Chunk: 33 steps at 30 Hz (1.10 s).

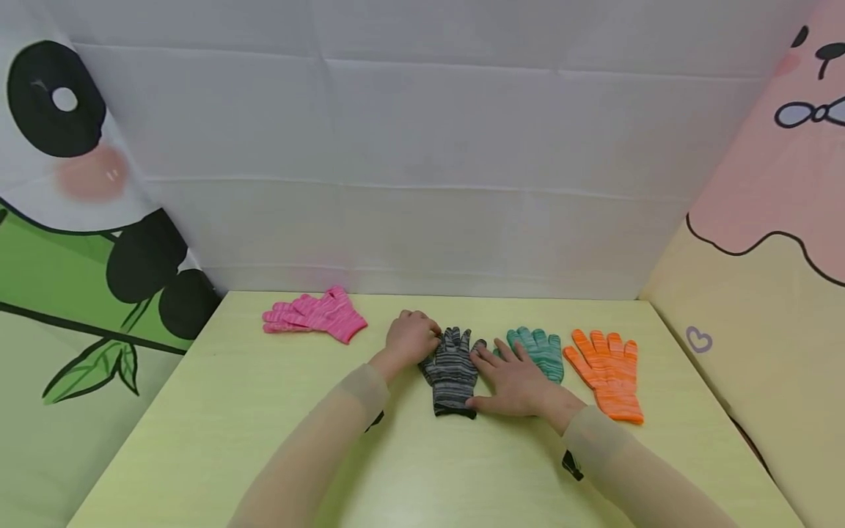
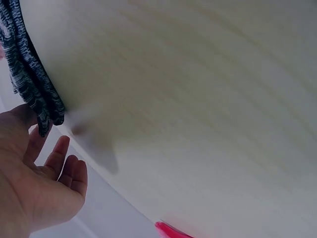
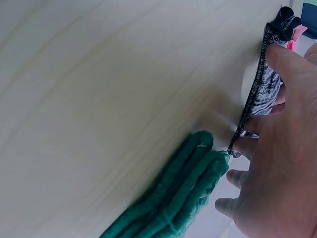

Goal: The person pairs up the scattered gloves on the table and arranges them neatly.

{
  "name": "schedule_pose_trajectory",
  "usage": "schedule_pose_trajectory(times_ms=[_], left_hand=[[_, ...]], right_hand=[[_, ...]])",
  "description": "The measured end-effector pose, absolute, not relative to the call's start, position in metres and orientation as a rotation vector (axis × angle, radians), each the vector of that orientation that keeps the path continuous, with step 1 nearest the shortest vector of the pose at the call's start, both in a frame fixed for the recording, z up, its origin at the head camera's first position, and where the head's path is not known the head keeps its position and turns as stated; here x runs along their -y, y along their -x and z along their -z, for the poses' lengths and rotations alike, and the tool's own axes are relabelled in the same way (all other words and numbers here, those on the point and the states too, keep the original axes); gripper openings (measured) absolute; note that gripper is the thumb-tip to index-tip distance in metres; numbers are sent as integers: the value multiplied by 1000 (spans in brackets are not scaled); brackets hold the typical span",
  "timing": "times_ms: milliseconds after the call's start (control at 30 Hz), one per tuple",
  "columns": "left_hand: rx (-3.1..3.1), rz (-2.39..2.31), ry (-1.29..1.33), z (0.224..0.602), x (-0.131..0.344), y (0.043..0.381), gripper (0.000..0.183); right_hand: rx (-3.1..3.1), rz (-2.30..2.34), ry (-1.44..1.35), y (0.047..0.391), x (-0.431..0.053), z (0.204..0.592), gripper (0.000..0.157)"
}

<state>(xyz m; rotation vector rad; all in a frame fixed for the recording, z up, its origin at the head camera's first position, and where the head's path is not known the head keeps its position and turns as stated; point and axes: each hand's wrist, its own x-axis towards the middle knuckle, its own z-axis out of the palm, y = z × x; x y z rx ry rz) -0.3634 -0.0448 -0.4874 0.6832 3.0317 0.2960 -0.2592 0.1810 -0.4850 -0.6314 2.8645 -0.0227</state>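
A dark grey and black striped knit glove [image 1: 454, 378] lies on the table with its fingers pointing away and its black cuff towards me. At its upper left, my left hand [image 1: 412, 339] pinches the glove's edge between thumb and forefinger; in the left wrist view the dark glove [image 2: 30, 69] covers part of that grip. My right hand [image 1: 518, 383] lies on the other side with fingers spread, its thumb and fingertips touching the glove's right edge. Beyond this hand is a green knit glove [image 1: 541, 353], partly hidden by it.
An orange glove [image 1: 612, 378] lies flat at the right of the pale wooden table [image 1: 277, 440]. Pink gloves [image 1: 317, 315] lie in a stack near the back left. A white cloth wall [image 1: 422, 220] rises behind the table, with printed cloths at both sides.
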Motion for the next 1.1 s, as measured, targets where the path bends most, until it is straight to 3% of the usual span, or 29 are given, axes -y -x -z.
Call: schedule_pose_trajectory(times_ms=[400, 933, 1100], left_hand=[[-2836, -993, -427, 488, 56, 370, 16], [-3043, -504, -561, 491, 56, 370, 10], [-3044, -459, -578, 490, 57, 371, 18]], right_hand=[[-2873, -7, 605, 260, -181, 487, 98], [-2874, -1, 622, 259, -179, 484, 96], [-2874, -8, 601, 259, -179, 486, 96]])
